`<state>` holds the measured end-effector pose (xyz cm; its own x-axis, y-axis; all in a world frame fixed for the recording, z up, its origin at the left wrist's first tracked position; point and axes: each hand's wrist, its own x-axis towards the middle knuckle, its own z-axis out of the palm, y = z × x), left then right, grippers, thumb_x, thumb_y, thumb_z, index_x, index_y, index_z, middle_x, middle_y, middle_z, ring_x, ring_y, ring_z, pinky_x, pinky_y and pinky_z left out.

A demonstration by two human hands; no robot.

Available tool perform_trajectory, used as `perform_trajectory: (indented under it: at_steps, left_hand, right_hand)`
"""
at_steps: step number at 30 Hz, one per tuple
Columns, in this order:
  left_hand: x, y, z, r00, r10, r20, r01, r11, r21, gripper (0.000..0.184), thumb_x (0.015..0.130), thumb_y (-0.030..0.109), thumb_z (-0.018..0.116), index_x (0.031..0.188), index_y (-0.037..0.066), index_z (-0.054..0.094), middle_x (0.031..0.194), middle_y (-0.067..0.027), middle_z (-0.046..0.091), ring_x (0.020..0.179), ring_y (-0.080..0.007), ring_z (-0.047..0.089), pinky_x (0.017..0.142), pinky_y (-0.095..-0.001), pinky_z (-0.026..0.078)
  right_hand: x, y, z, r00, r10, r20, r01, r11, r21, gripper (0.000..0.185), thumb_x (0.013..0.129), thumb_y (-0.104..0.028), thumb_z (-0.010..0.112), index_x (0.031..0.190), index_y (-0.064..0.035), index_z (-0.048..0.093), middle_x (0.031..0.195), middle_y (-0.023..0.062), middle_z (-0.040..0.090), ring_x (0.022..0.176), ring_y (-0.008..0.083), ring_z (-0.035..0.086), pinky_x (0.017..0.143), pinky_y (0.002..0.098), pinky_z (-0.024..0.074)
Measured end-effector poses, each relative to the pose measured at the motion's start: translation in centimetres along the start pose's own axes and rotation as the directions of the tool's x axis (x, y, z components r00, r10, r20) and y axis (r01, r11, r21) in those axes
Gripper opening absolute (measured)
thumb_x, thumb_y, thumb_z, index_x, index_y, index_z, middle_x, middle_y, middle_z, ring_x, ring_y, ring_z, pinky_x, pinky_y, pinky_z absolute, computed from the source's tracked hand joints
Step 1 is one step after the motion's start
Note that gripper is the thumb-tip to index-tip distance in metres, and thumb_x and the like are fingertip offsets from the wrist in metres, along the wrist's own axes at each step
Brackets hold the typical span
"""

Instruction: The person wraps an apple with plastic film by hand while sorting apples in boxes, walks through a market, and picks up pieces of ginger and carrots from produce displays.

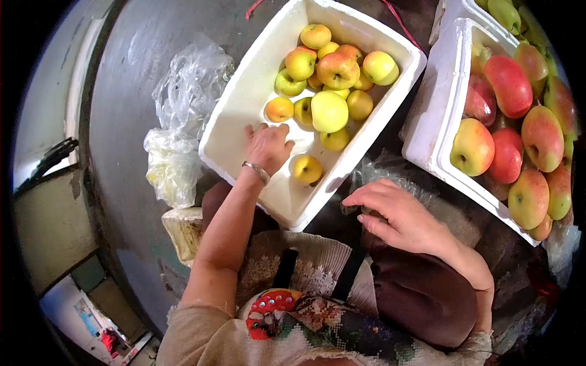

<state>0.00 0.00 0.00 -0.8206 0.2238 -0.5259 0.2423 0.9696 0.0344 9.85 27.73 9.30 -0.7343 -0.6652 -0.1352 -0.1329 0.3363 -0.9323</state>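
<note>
While my left hand (268, 149) is inside the white foam box (227, 143), fingers spread and released just beside an orange-yellow apple (279, 110), my right hand (400, 215) is outside its right edge, fingers half-curled, empty, near clear plastic (390, 168). Most apples (337, 70) bunch toward the far edge; one yellow apple (307, 169) sits near the near corner.
</note>
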Motion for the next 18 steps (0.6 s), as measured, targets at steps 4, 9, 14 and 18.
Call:
perform_trajectory:
  at_steps: [4, 9, 14, 18]
  left_hand:
    - [-0.1, 0.0, 0.9, 0.991, -0.025, -0.133, 0.012, 0.995, -0.096, 0.039, 0.079, 0.009, 0.054, 0.118, 0.015, 0.055, 0.110, -0.0147, 0.058, 0.100, -0.0322, 0.056, 0.085, -0.0465, 0.039]
    - [0.6, 0.6, 0.3, 0.914, 0.055, -0.403, -0.071, 0.997, -0.027, 0.053, 0.078, 0.015, 0.063, 0.130, 0.017, 0.050, 0.116, -0.0128, 0.051, 0.101, -0.0328, 0.055, 0.084, -0.0467, 0.040]
    - [1.3, 3.5, -1.5, 0.887, 0.181, -0.426, -0.230, 0.971, -0.067, 0.068, 0.075, 0.028, 0.073, 0.135, 0.013, 0.046, 0.120, -0.0126, 0.050, 0.108, -0.0312, 0.053, 0.089, -0.0454, 0.040]
    - [2.2, 5.7, -2.1, 0.924, 0.176, -0.339, -0.294, 0.894, -0.338, 0.079, 0.071, 0.032, 0.076, 0.138, 0.011, 0.040, 0.130, -0.0172, 0.045, 0.119, -0.0360, 0.047, 0.098, -0.0444, 0.040]
  right_hand:
    - [-0.2, 0.4, 0.4, 1.000, -0.009, 0.000, 0.009, 1.000, -0.009, 0.028, 0.084, -0.009, 0.059, 0.112, -0.0033, 0.056, 0.105, 0.0143, 0.059, 0.101, 0.0321, 0.053, 0.092, 0.0419, 0.0405]
    - [-0.4, 0.5, 0.4, 0.999, 0.026, 0.032, -0.026, 0.999, -0.027, 0.028, 0.085, -0.009, 0.058, 0.112, -0.0028, 0.056, 0.104, 0.0143, 0.059, 0.100, 0.0328, 0.052, 0.092, 0.0422, 0.0407]
    - [-0.4, 0.6, 0.6, 0.999, 0.024, 0.023, -0.024, 0.999, -0.032, 0.027, 0.086, -0.011, 0.059, 0.111, -0.0027, 0.057, 0.102, 0.0143, 0.059, 0.099, 0.0328, 0.052, 0.091, 0.0422, 0.0404]
    - [-0.6, 0.7, 0.6, 0.999, 0.042, 0.022, -0.041, 0.999, -0.017, 0.026, 0.086, -0.011, 0.058, 0.111, -0.0027, 0.057, 0.101, 0.0142, 0.059, 0.099, 0.0327, 0.053, 0.091, 0.0423, 0.0403]
